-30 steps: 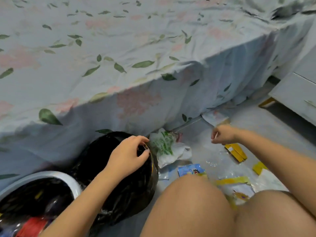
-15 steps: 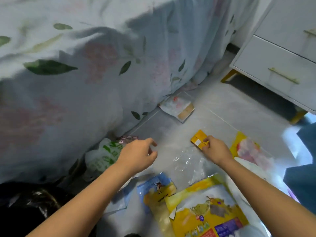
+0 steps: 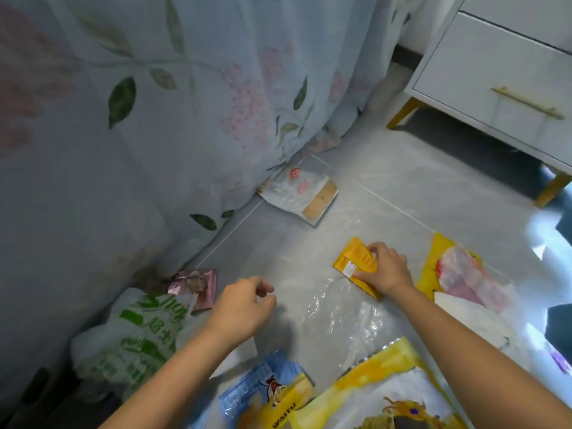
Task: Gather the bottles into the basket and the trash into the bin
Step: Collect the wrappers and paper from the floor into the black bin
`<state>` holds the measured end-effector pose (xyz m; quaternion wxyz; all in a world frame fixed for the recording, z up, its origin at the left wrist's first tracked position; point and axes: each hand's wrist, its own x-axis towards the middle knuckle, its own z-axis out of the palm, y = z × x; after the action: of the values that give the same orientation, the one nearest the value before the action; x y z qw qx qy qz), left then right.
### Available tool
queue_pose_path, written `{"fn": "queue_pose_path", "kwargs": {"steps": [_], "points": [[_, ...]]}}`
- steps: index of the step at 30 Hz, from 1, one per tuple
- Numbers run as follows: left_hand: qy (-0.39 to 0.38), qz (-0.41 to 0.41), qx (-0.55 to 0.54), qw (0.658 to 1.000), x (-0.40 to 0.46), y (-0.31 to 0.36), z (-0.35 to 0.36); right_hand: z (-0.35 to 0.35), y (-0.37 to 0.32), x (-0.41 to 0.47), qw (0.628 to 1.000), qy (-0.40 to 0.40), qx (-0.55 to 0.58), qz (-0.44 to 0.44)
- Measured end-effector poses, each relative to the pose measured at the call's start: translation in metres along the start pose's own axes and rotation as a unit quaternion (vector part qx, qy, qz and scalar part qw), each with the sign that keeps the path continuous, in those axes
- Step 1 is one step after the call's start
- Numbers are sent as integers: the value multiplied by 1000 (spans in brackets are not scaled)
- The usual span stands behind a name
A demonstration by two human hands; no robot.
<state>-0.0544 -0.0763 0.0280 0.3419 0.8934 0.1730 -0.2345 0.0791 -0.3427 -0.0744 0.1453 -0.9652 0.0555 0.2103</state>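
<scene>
Nearest the person, a large yellow snack bag and a blue-and-yellow packet lie on the grey floor. Just beyond the large yellow snack bag lies a clear plastic wrapper. The left hand hovers left of it, fingers loosely curled, holding nothing. The right hand pinches a small orange sachet lying just beyond the clear wrapper. A green-printed plastic bag and a pink foil wrapper lie far left of it. Farther off, a white pouch rests against the floral bedsheet.

Two hands, seven wrappers, one shopping bag, one nightstand
</scene>
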Motion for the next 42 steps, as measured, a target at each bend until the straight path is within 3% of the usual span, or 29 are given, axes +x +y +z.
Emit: {"fn": "queue_pose_path", "kwargs": {"steps": [3,6,8,10,14,16,19,21,23,24,28,32,34,36,39,42], "points": [[13,-33,-89,995,1,7,3,4,1,2,995,-35,88,14],[12,-53,-169,984,1,14,7,-4,-14,-8,986,1,167,-9],[8,-64,-224,973,1,17,7,-12,-33,-25,957,19,290,-3],[16,-75,-284,956,0,21,5,-18,-56,-47,904,0,426,-15],[13,-81,-407,910,-3,22,-1,-16,-104,-102,871,-112,474,-67],[3,-64,-432,900,-6,16,-2,-10,-121,-123,860,-205,455,-107],[48,-73,-435,896,-11,2,-2,-7,-121,-130,829,-316,431,-166],[71,-112,-451,883,-12,-9,-2,-5,-103,-114,877,-253,360,-191],[80,-145,-473,865,-13,-17,-5,-1,-78,-92,954,-116,198,-194],[78,-155,-485,857,-13,-19,-6,1,-66,-83,974,-67,112,-185],[62,-163,-506,845,-13,-21,-7,18,-37,-75,981,-50,-79,-169],[41,-150,-508,847,-15,-17,-6,32,-34,-73,980,7,-78,-183],[29,-148,-515,844,-16,-15,-6,35,-44,-75,987,13,-4,-162],[17,-151,-525,837,-17,-15,-6,36,-63,-83,981,26,164,-99],[5,-155,-542,826,-18,-15,-7,35,-100,-95,930,-7,368,-23],[-1,-154,-554,818,-18,-14,-7,28,-135,-113,855,-148,497,-1]]}}
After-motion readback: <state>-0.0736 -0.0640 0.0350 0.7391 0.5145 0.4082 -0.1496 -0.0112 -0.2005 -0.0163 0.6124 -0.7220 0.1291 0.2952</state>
